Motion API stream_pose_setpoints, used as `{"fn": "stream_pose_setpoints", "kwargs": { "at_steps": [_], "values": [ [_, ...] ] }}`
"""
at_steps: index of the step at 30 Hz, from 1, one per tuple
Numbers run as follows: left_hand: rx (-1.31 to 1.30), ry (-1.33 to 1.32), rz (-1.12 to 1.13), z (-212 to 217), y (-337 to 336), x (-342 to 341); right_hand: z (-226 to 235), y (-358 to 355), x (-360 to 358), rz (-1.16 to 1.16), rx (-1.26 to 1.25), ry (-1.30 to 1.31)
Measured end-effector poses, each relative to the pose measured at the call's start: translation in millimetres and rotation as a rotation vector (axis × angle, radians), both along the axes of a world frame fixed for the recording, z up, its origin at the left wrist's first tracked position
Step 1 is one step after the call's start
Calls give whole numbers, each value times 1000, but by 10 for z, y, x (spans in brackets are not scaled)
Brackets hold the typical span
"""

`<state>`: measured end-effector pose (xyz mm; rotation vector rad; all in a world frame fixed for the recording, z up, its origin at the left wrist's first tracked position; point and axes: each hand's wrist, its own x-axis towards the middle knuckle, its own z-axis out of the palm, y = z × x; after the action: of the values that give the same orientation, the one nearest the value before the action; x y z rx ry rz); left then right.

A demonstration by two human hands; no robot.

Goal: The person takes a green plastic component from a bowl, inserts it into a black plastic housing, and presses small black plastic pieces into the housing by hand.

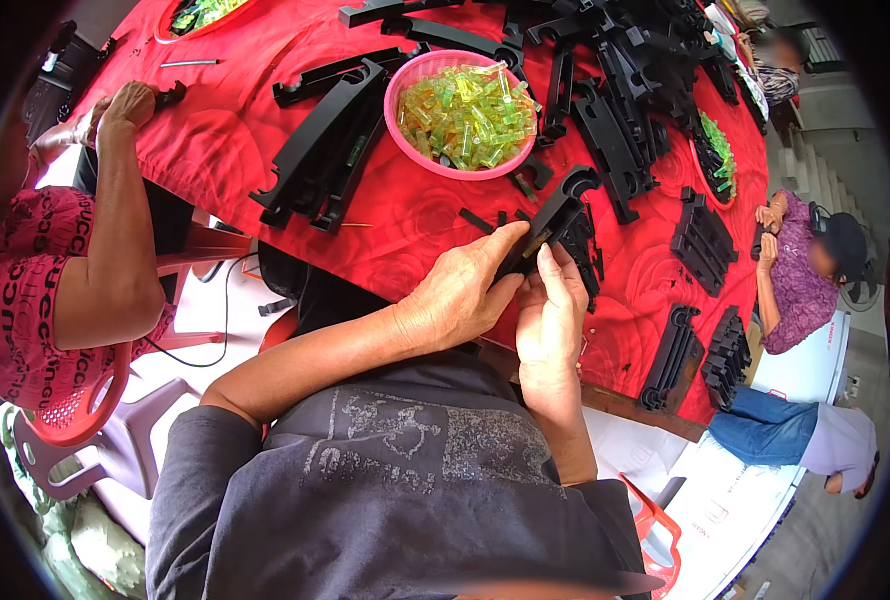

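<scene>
Black curved plastic bracket, long axis toward one o'clock, pinched by left hand, right hand fingertips pressed at its lower end.

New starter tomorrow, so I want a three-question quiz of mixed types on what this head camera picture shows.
1. True or false: both hands, left hand and right hand, grip the same black plastic part.
2. The pink bowl holds: A) black clips B) yellow-green clear pieces C) screws.
3. What colour is the cloth on the table?

Key: 1 true; 2 B; 3 red.
</scene>
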<state>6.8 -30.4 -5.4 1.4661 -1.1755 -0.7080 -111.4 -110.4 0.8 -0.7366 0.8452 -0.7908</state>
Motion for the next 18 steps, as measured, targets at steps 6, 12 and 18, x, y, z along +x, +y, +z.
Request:
{"fn": "stream_pose_setpoints", "kwargs": {
  "at_steps": [6,12,18],
  "values": [
    [37,8,-12,3,10,5,32,-1,32,-11,-28,53],
    [54,0,-21,12,23,8,-119,-101,-5,37,-63,120],
    [50,-38,-20,-7,28,52,-108,-136,24,3,92,6]
  ]
}}
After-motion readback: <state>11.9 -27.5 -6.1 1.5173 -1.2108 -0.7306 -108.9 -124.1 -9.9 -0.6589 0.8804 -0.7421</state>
